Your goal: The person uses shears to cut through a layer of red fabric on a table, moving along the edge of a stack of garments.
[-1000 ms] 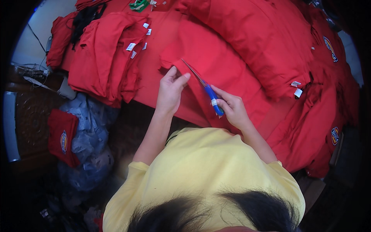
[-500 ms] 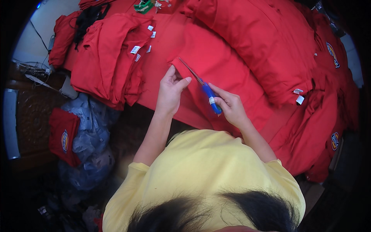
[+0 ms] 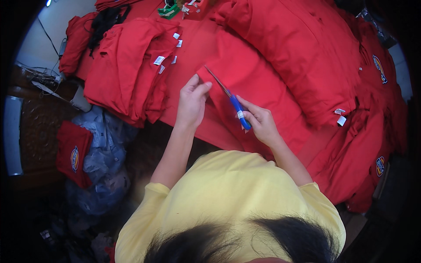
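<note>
Head view: my right hand (image 3: 262, 123) grips blue-handled scissors (image 3: 231, 101) at frame centre, blades now raised further; left hand (image 3: 191, 103) pinches the red garment (image 3: 263, 83), holding its edge ready.

dark patterned floor (image 3: 37, 127), dim room

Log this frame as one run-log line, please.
left hand: pinching red garment edge | right hand: holding blue-handled snips | left: folded red stack
</note>
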Tool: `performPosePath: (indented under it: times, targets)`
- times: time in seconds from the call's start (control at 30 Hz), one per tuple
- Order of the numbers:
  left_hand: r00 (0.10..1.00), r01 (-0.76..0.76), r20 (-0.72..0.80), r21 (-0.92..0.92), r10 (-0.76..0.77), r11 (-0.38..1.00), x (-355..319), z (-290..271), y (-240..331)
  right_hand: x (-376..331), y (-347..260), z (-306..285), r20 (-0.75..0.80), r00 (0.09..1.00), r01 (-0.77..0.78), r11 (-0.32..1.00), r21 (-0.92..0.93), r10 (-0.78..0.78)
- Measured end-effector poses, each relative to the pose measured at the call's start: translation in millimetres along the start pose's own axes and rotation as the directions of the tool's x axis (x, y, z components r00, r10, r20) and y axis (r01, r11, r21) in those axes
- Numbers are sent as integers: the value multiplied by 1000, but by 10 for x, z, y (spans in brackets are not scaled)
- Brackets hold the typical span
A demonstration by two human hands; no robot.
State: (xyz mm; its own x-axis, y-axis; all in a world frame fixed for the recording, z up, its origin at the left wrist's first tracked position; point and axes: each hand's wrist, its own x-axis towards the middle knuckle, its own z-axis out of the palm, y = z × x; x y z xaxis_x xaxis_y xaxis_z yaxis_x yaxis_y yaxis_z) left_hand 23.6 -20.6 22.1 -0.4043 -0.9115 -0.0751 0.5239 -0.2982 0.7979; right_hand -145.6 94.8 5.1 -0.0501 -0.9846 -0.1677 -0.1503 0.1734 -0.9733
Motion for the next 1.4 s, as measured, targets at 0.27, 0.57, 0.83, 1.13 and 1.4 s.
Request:
performPosePath:
  times: [0.27,0.57,0.83,1.13,1.4]
  targets:
    - [1000,-22,-8,136,24,990,27,-40,15,-21,-15,64,-40,955,261,900,-350,-293]
    - [1000,26,12,98,-28,995,-61,62,-11,2,57,30,-49,991,125,991,-37,-127]
    - [1000,-5,14,48,4,999,27,-53,-50,-98,70,42,62,994,-103,952,289,88]
    - [996,29,82,181,-45,983,-79,-1,4,-30,215,103,-102,916,363,909,-203,-389]
    - [1000,-15,-24,37,16,999,47,-172,18,65,73,46,-7,997,73,997,34,-73]
